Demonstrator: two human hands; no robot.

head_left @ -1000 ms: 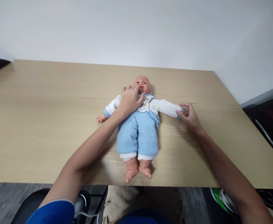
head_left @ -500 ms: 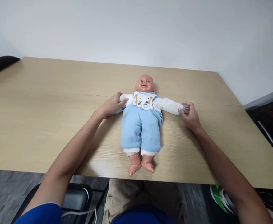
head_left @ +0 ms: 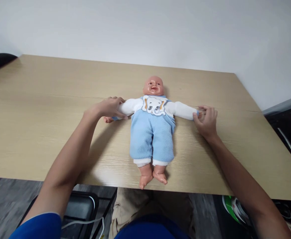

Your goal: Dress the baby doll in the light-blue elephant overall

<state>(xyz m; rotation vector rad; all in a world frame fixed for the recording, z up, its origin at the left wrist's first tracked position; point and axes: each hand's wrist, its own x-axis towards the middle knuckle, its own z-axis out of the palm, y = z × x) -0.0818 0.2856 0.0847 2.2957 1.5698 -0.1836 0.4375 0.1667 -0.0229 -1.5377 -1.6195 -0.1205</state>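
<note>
A baby doll (head_left: pixel 151 136) in light blue fleece overalls and a white top with an elephant face lies on its back on the wooden table (head_left: pixel 48 132). Its arms are spread wide and its bare feet point toward me. My left hand (head_left: pixel 110 108) is closed around the white sleeve on the left, thumb below and fingers over the top; the doll's small hand pokes out past it. At the right, my right hand (head_left: pixel 207 121) curls around the doll's other hand and blue cuff, its thumb by the cuff.
Behind the table rises a white wall (head_left: pixel 135 33). A black chair edge (head_left: pixel 1 63) shows at the far left. Below the near edge are a black seat (head_left: pixel 79 207), a white cable (head_left: pixel 86 221) and a green-and-white round item (head_left: pixel 231 209). Dark objects stand beyond the right edge.
My left hand has slid outward along the doll's sleeve toward its forearm, and that arm is straighter. My right hand has shifted slightly right, its grip a little looser. The view has moved slightly.
</note>
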